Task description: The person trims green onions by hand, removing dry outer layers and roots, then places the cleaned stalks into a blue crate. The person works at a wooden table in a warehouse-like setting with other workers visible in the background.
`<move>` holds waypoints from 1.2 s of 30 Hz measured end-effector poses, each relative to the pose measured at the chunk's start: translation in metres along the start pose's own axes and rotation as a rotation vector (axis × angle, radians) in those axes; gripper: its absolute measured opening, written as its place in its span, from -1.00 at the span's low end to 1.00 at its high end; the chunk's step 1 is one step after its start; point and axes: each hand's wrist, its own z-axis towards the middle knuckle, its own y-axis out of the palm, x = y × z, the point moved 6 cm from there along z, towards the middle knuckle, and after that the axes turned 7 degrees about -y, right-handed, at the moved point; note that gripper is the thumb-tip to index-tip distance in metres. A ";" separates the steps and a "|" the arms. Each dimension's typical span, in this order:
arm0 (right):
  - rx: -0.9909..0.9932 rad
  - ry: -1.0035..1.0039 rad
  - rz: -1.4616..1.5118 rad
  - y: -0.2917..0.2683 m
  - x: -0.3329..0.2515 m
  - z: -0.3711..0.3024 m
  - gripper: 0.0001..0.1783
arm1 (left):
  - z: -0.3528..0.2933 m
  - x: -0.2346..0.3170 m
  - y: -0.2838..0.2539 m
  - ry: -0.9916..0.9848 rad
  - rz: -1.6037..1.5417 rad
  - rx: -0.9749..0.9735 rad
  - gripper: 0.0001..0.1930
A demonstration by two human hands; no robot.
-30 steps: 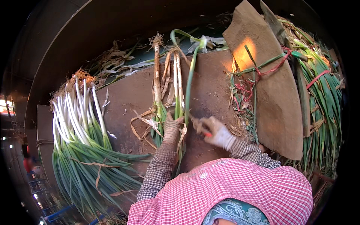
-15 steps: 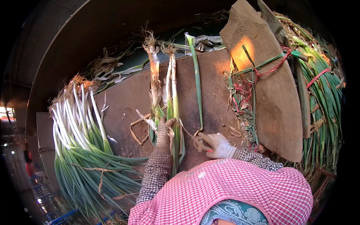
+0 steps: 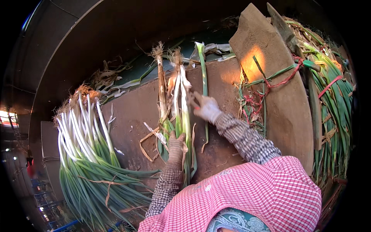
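My left hand (image 3: 176, 149), in a brownish glove, is closed around a few unpeeled green onions (image 3: 186, 110) just below their pale stems. Their roots point away from me, and dry brown skin clings to the leftmost stem. My right hand (image 3: 208, 108), in a whitish glove, is beside the upper white stems, fingers pointing left toward them. Motion smears its fingertips, so whether they pinch any skin is unclear. A bit of red shows at its fingers. A loose green leaf (image 3: 205, 79) lies just behind that hand on the brown work surface (image 3: 224, 143).
At left lies a heap of cleaned green onions (image 3: 83, 135), roots away from me. An upright brown board (image 3: 282, 92), hung with red and green ties (image 3: 266, 79), stands at right. Beyond it are more tied green onions (image 3: 338, 100). Peeled scraps (image 3: 123, 85) lie along the far edge.
My right hand has moved up and left, from near the leaf's lower end to the onions' white stems. The left hand keeps its grip; the onions' stems have shifted slightly.
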 end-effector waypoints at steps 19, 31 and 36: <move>-0.152 -0.158 -0.030 0.023 -0.038 -0.160 -0.04 | -0.056 0.130 -0.007 0.353 0.278 0.061 -0.38; 0.109 -0.031 0.048 -0.038 0.011 0.017 -0.26 | -0.043 0.099 -0.011 -0.252 -0.340 -0.432 -0.57; 0.025 -0.111 0.219 -0.033 -0.009 -0.014 -0.18 | -0.034 0.097 -0.011 -0.387 -0.628 -0.580 -0.63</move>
